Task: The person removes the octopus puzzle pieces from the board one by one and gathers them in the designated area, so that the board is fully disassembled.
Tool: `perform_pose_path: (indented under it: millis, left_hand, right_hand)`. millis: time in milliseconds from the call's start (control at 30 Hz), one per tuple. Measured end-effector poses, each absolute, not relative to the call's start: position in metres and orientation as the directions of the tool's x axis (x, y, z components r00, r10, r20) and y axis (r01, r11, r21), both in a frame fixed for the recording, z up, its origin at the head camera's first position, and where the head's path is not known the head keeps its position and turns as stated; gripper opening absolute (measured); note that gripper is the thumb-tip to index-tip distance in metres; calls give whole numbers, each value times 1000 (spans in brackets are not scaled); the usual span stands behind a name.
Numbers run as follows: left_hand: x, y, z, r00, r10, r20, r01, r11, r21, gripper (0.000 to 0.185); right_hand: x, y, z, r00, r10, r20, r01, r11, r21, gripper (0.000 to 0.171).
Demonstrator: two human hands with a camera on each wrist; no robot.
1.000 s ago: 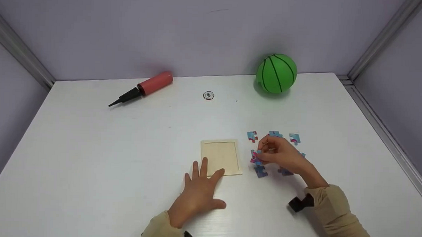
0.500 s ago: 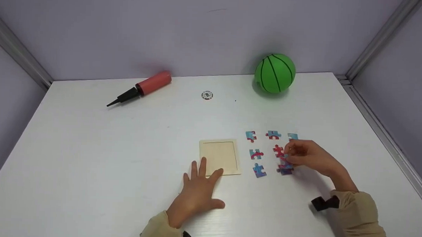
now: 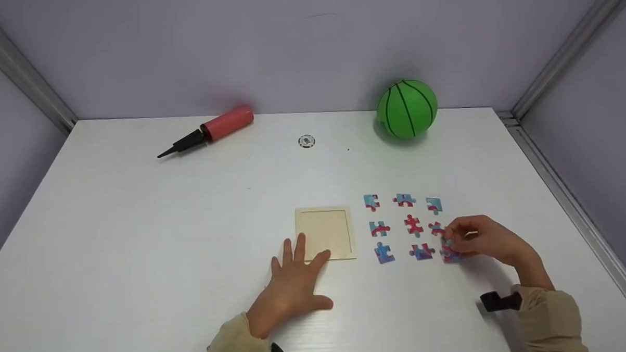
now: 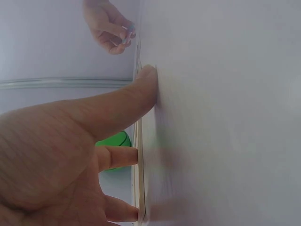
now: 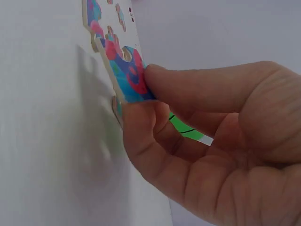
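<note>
We're pinching a puzzle piece (image 3: 450, 252) in our right hand (image 3: 480, 241), low on the bench (image 3: 134, 216), at 3 o'clock of the loose pieces (image 3: 404, 225). Our left hand (image 3: 293, 285) is lying flat, fingers straight, gripping nothing, fingertips touching the wooden tray (image 3: 325, 232). Green ball (image 3: 407, 108) at 12 o'clock.

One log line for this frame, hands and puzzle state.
right hand: pinches puzzle piece at table | left hand: flat, fingertips on wooden frame | frame holds no pieces | loose pieces beside it
</note>
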State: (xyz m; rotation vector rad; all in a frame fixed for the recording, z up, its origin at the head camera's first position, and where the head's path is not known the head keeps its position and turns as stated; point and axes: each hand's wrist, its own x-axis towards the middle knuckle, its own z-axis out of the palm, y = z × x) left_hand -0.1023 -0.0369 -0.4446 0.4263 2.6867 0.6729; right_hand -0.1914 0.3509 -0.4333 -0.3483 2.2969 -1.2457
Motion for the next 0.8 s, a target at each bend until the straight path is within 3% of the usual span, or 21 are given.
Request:
perform_pose_path:
  millis: [400,567,800]
  left_hand:
    - [-104,-37,-447,-898,367,-243,210,843,496,87]
    - [-104,-36,-449,-897,363,-251,200,842,501,91]
    - [-106,-42,-445,-885,394,-246,188,788,586,88]
  right_hand:
    - [-186,351,-434,-904,-311,-293,-4,692,-722,20]
    - [-185,350,-433,-913,-306,-271,-67,765,-640,20]
    - [-175,321,-423,-948,-316,-34,-232,761,-606,23]
